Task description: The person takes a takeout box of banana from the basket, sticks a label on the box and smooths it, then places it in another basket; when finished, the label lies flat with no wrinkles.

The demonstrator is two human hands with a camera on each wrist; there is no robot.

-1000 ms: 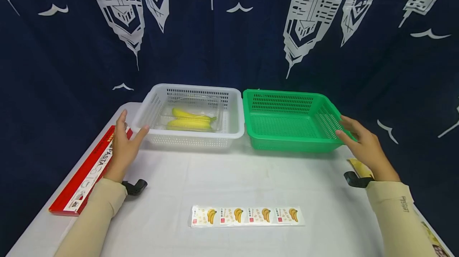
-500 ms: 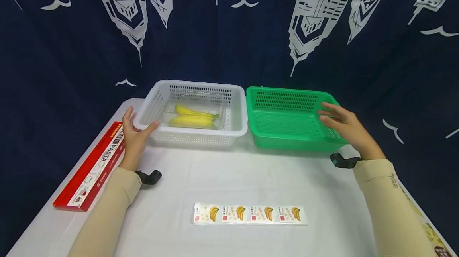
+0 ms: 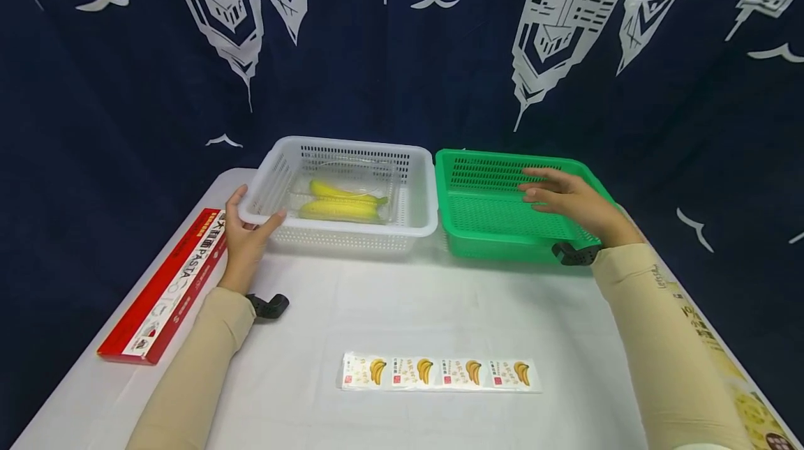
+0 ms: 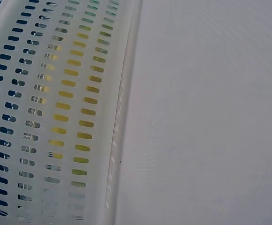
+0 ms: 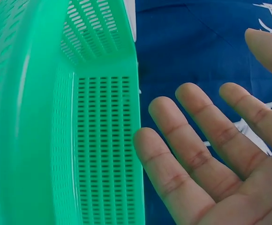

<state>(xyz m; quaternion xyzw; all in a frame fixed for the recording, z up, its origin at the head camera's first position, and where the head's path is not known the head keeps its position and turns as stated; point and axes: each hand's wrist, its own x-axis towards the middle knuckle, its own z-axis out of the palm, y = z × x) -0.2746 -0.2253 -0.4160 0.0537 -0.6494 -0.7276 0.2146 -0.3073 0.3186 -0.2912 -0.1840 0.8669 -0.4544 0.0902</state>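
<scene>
In the head view my left hand (image 3: 246, 244) is at the near left corner of the white basket (image 3: 352, 232), thumb on the front rim and fingers along the left side. Inside that basket lies a clear plastic box (image 3: 391, 192) with long yellow pieces of produce (image 3: 339, 209), one with a greenish tip. My right hand (image 3: 574, 202) hovers over the right part of the green basket (image 3: 496, 246), holding nothing. The right wrist view shows its spread fingers (image 5: 166, 171) beside the green basket; the left wrist view shows the white basket's slotted wall (image 4: 96, 140).
A strip of banana-print labels (image 3: 442, 373) lies at the front of the white tabletop (image 3: 408, 310). At the left edge is a red pasta box (image 3: 165, 289). A yellow printed pack (image 3: 756, 415) lies partly under the right forearm. A dark blue patterned curtain (image 3: 383, 73) hangs behind.
My left hand has moved right to the white basket's corner. The right hand has moved from the green basket's right rim leftward over its inside. The baskets keep their places.
</scene>
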